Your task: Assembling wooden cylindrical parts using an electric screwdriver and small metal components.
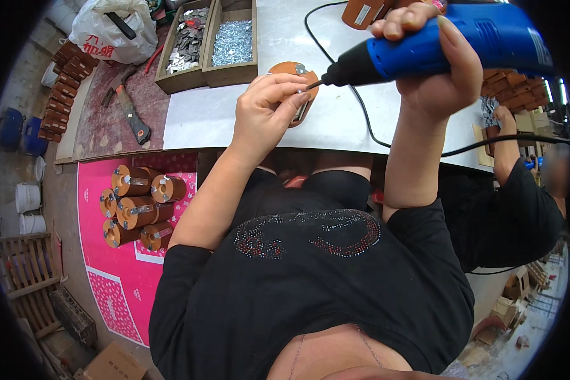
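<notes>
My right hand (440, 69) is wrapped around a blue electric screwdriver (494, 38) with a black nose. Its thin bit (313, 85) points left and down, its tip close to my left fingertips. With thumb and forefinger, my left hand (266, 111) pinches a small silvery screw (299, 92) by the bit's tip. Just behind these fingers stands a round brown wooden piece (287, 67) with a small metal tab on its top. My left hand covers part of that piece, so I cannot tell how firmly it touches it.
Wooden trays hold metal clips (189, 41) and loose screws (232, 42). A worn hand tool (133, 114) and a white plastic bag (115, 31) lie left. Several brown cylinders (136, 212) rest on pink sheeting below. A black cord (361, 107) crosses the white tabletop. A co-worker's arm (505, 142) is right.
</notes>
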`<state>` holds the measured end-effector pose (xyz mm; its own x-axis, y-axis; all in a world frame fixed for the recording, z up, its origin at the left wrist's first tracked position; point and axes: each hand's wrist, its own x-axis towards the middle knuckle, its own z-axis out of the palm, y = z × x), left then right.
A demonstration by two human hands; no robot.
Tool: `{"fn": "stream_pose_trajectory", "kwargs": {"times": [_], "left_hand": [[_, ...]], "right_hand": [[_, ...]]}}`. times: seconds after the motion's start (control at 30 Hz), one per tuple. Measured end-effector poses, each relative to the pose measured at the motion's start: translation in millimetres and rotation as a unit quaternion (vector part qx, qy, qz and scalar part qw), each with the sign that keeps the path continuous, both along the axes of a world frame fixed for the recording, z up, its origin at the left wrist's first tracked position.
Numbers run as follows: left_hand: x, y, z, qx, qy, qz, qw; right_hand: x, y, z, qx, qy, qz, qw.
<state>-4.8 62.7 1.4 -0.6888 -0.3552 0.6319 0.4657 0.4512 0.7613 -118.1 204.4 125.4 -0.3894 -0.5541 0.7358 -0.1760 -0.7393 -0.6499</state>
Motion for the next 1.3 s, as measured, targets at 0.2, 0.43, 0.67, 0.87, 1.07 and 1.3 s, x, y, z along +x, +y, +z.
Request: {"fn": "stream_pose_trajectory", "kwargs": {"times": [0.2, 0.43, 0.67, 0.87, 1.07, 1.3], "left_hand": [[4, 0, -2, -0.005, 0.028, -0.003, 1.0], [4, -1, 4, -0.056, 0.038, -0.016, 0.998], [7, 4, 7, -0.041, 0.026, -0.037, 0.998], [7, 4, 9, -0.048, 0.024, -0.034, 0.998], [9, 6, 12, -0.058, 0.017, -0.033, 0.998], [10, 4, 24, -0.135, 0.013, -0.043, 0.99]], "right_hand": [[4, 0, -13, -0.005, 0.006, -0.022, 1.0], [5, 4, -11, -0.014, -0.003, -0.018, 1.0], [10, 11, -8, -0.017, -0.011, -0.014, 1.0], [9, 15, -10, -0.027, -0.003, -0.015, 1.0], [19, 14, -5, -0.053, -0.004, 0.028, 0.998], [6, 17, -3, -0.022, 0.1, 0.066, 0.992]]}}
